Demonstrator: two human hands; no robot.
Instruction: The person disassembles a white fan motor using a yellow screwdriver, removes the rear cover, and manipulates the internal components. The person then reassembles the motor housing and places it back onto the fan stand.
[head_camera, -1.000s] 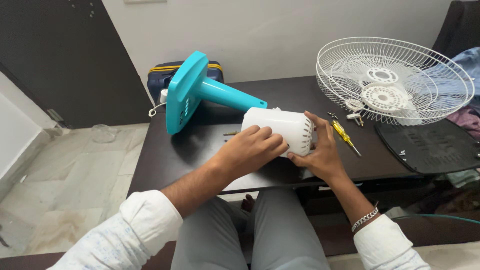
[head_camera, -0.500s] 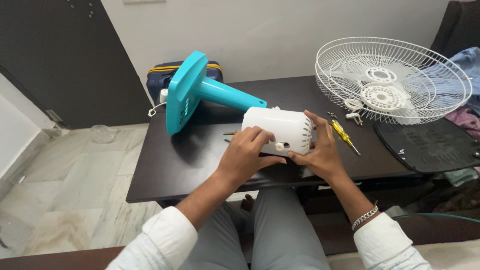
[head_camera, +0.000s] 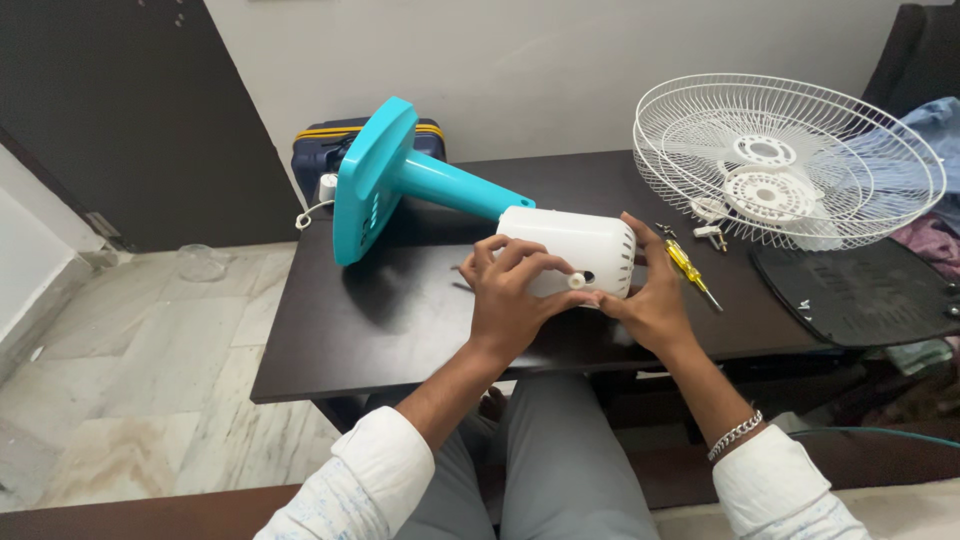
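A table fan lies on its side on the dark table. Its teal base and stem point to the back left, and its white motor housing lies toward me. My left hand grips the near side of the housing, fingertips at a small white knob. My right hand cups the housing's right end, thumb over the top.
A white wire fan guard lies at the table's back right, with a yellow-handled screwdriver and small screws beside it. A black panel lies at the right edge. A blue suitcase stands behind the table.
My left hand slid from the top of the white housing down to its near side, by the knob. My right hand stays on the right end.
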